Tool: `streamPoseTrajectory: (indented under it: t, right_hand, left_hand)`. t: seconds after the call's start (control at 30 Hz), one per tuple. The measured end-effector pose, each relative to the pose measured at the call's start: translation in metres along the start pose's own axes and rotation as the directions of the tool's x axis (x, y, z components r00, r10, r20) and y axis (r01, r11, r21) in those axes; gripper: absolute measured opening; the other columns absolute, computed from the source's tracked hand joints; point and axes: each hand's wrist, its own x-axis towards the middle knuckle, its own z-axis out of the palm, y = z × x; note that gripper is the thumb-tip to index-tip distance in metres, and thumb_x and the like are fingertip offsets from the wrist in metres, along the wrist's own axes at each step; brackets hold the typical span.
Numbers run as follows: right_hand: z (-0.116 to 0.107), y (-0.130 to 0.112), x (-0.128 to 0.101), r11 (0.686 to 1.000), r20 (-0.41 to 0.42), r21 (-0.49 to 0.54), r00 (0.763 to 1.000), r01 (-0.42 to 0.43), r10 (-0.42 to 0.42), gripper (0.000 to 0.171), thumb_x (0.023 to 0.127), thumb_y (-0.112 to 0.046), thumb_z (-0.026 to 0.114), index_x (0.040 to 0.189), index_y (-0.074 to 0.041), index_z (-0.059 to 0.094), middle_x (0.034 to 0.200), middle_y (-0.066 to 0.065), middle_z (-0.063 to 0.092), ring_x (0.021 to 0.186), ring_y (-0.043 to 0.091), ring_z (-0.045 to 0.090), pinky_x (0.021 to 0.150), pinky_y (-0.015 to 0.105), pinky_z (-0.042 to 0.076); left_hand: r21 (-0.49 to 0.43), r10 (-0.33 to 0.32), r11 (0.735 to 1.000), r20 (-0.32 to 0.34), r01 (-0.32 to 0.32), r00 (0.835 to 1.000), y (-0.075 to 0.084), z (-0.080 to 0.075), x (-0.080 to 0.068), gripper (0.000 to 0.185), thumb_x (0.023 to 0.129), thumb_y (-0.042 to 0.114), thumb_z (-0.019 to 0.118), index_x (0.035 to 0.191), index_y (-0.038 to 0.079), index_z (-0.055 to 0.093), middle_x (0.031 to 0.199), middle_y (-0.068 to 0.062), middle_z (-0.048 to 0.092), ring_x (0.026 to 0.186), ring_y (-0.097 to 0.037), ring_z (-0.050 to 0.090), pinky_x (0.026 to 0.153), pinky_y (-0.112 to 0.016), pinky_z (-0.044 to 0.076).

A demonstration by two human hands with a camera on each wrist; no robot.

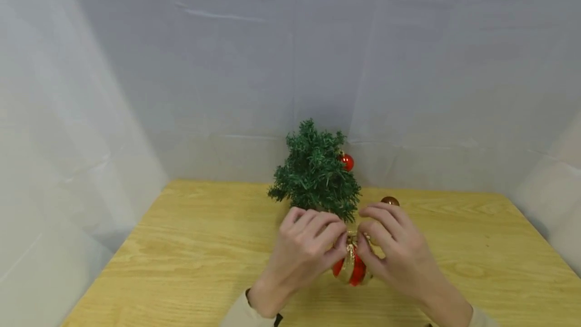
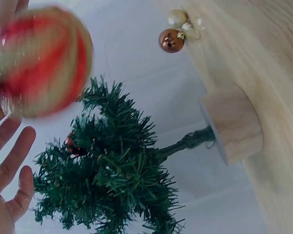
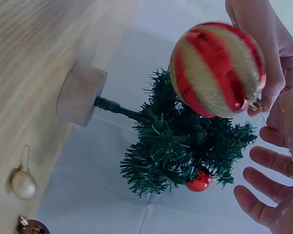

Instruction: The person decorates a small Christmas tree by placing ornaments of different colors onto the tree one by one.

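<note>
A large red-and-gold striped Christmas bauble [image 1: 353,266] hangs between both hands, in front of the tree. My left hand [image 1: 308,241] and right hand [image 1: 399,249] meet at its gold cap, thumb and forefinger of each pinching at the hanging loop. In the right wrist view the bauble [image 3: 217,70] hangs from the thin loop at the fingertips; the right hand [image 3: 283,161] has its other fingers spread. Blur softens the bauble [image 2: 44,61] in the left wrist view. Behind stands a small green Christmas tree [image 1: 315,170] with a small red bauble [image 1: 347,162] on its right side.
The tree's round wooden base [image 2: 234,124] stands on the wooden table [image 1: 195,256]. Right of it lie a brown bauble [image 2: 171,40] and a pale gold bauble [image 3: 23,185] with a loop. A pale sheet [image 1: 290,64] hangs behind the table.
</note>
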Motion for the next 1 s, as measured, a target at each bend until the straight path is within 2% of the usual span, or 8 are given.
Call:
streamPoseTrajectory:
  t: [0.13, 0.37, 0.43, 0.63, 0.77, 0.9, 1.0]
  right_hand:
    - [0.000, -0.003, 0.006, 0.998, 0.007, -0.042, 0.999, 0.037, -0.037, 0.031, 0.102, -0.023, 0.047, 0.079, -0.010, 0.065, 0.095, 0.008, 0.070, 0.089, 0.028, 0.065, 0.074, 0.038, 0.055]
    - [0.001, -0.006, 0.023, 0.992, 0.013, -0.101, 0.997, 0.079, -0.078, 0.030, 0.101, -0.018, 0.047, 0.079, -0.009, 0.065, 0.083, 0.006, 0.065, 0.074, 0.023, 0.060, 0.066, 0.038, 0.052]
    - [0.001, -0.007, 0.028, 0.991, 0.039, -0.111, 0.997, 0.075, -0.071, 0.031, 0.103, -0.020, 0.047, 0.080, -0.008, 0.066, 0.081, 0.005, 0.064, 0.072, 0.022, 0.058, 0.065, 0.037, 0.051]
    - [0.000, -0.007, 0.045, 0.997, 0.130, -0.073, 0.991, 0.027, -0.017, 0.033, 0.105, -0.024, 0.046, 0.087, -0.009, 0.070, 0.084, 0.003, 0.066, 0.077, 0.020, 0.059, 0.068, 0.034, 0.053]
    - [0.001, -0.006, 0.057, 0.998, 0.137, -0.057, 0.991, 0.013, -0.005, 0.033, 0.105, -0.025, 0.046, 0.089, -0.008, 0.070, 0.089, 0.005, 0.068, 0.082, 0.023, 0.061, 0.072, 0.036, 0.055]
    - [0.003, -0.004, 0.068, 0.999, 0.137, -0.041, 0.991, -0.003, 0.008, 0.019, 0.101, -0.018, 0.058, 0.092, -0.007, 0.071, 0.093, 0.008, 0.069, 0.087, 0.025, 0.062, 0.075, 0.038, 0.056]
    - [0.006, -0.001, 0.075, 1.000, 0.121, -0.023, 0.993, -0.003, 0.006, 0.004, 0.093, -0.010, 0.069, 0.093, -0.006, 0.071, 0.095, 0.009, 0.069, 0.088, 0.026, 0.062, 0.075, 0.039, 0.056]
  left_hand:
    - [0.007, -0.011, 1.000, -0.016, 0.011, 1.000, -0.002, -0.004, 0.000, 0.021, 0.095, 0.020, 0.058, 0.084, 0.021, 0.075, 0.088, 0.008, 0.074, 0.077, -0.009, 0.068, 0.070, -0.028, 0.050]
    - [0.027, -0.009, 1.000, -0.049, 0.010, 0.999, -0.009, -0.012, 0.007, 0.019, 0.095, 0.017, 0.058, 0.084, 0.019, 0.073, 0.087, 0.007, 0.073, 0.076, -0.011, 0.068, 0.071, -0.031, 0.050]
    - [0.031, -0.016, 0.999, -0.050, 0.018, 0.999, -0.012, -0.015, 0.010, 0.019, 0.095, 0.017, 0.058, 0.084, 0.019, 0.073, 0.087, 0.006, 0.073, 0.076, -0.011, 0.068, 0.071, -0.032, 0.051]
    - [0.034, -0.057, 0.998, -0.043, 0.058, 0.997, -0.026, -0.026, 0.020, 0.019, 0.096, 0.019, 0.058, 0.085, 0.017, 0.074, 0.087, 0.002, 0.074, 0.076, -0.015, 0.069, 0.070, -0.033, 0.050]
    - [0.011, -0.071, 0.997, -0.044, 0.072, 0.996, -0.034, -0.031, 0.025, 0.016, 0.095, 0.019, 0.061, 0.087, 0.015, 0.074, 0.087, 0.000, 0.074, 0.078, -0.017, 0.069, 0.070, -0.034, 0.051]
    - [-0.012, -0.117, 0.993, -0.012, 0.117, 0.993, -0.039, -0.035, 0.032, 0.009, 0.093, 0.017, 0.068, 0.090, 0.013, 0.075, 0.091, -0.002, 0.075, 0.083, -0.020, 0.069, 0.072, -0.036, 0.051]
    - [-0.020, -0.155, 0.988, 0.013, 0.155, 0.988, -0.043, -0.037, 0.038, 0.006, 0.092, 0.017, 0.070, 0.093, 0.013, 0.076, 0.096, -0.002, 0.075, 0.088, -0.021, 0.069, 0.074, -0.037, 0.050]
